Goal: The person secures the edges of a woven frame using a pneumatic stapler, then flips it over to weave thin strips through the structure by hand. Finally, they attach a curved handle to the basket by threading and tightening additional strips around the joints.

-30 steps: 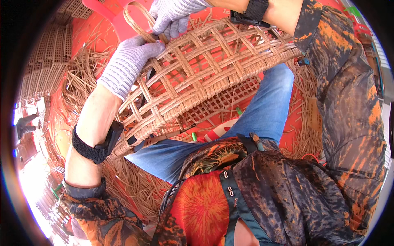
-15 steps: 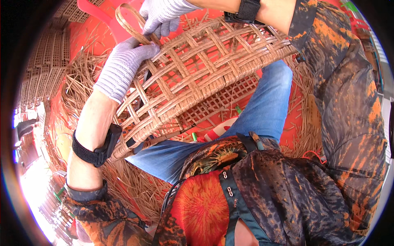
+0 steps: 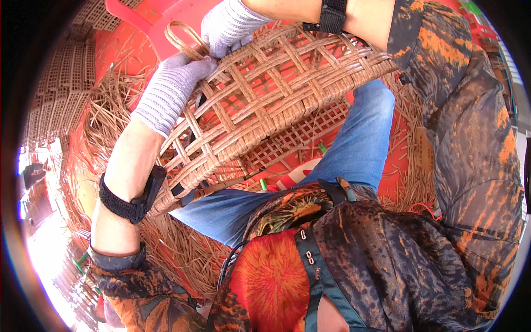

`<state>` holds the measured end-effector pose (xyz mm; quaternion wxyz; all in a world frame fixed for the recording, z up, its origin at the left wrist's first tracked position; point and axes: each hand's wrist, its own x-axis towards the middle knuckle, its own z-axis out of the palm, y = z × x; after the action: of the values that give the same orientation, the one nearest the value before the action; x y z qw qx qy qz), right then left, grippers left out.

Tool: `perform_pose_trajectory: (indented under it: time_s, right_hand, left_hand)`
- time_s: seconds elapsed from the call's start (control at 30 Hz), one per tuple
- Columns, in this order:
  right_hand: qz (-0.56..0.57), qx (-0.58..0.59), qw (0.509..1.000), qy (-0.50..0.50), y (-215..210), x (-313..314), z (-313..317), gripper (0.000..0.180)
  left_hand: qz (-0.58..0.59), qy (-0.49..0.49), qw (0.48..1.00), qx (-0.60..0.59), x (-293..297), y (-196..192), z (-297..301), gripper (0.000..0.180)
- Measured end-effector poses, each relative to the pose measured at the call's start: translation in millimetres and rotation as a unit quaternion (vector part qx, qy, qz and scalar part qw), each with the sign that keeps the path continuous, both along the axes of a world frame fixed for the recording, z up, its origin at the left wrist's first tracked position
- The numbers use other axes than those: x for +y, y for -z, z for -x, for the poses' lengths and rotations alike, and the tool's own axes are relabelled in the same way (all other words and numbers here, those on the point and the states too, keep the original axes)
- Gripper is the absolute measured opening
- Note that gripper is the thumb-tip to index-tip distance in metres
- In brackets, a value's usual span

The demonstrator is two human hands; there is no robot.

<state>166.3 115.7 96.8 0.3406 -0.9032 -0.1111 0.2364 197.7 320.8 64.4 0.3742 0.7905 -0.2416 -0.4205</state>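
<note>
Across my lap a brown open-weave wicker basket [image 3: 257, 102] lies tilted, its thick wrapped edge toward me. My left hand [image 3: 176, 88], in a grey-white knit glove, is closed on the basket's upper far edge, thumb and fingers pinching where a wicker strip [image 3: 178, 34] rises in a loop. Just right of it, my right hand [image 3: 229, 27], gloved alike, has its fingers curled down against the same edge by the foot of the loop. Its fingertips are partly hidden, but they appear to grip the strip.
Loose wicker strips [image 3: 113, 105] lie in heaps on the red floor around me. Stacked woven panels [image 3: 63, 88] stand at the left. A red plastic piece [image 3: 130, 16] is at the top left. Below the basket lies another lattice piece [image 3: 304, 130], beside my jeans-clad leg [image 3: 357, 138].
My right hand has shifted slightly right and its fingers have curled in more. The strip's loop has dropped and become smaller. My left hand has moved slightly up and right.
</note>
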Motion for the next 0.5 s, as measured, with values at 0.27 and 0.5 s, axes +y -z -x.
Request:
perform_pose_trajectory:
  time_s: [0.27,0.5]
  right_hand:
    - [0.155,-0.183,0.965,-0.108,4.7,5.5,0.9,0.042]
    - [0.169,-0.342,0.919,-0.097,-21.9,15.5,49.6,0.040]
  left_hand:
    - [0.070,-0.047,0.996,-0.001,-2.9,15.7,-2.5,0.043]
    - [0.032,-0.001,0.996,0.078,-5.2,5.0,-4.9,0.055]
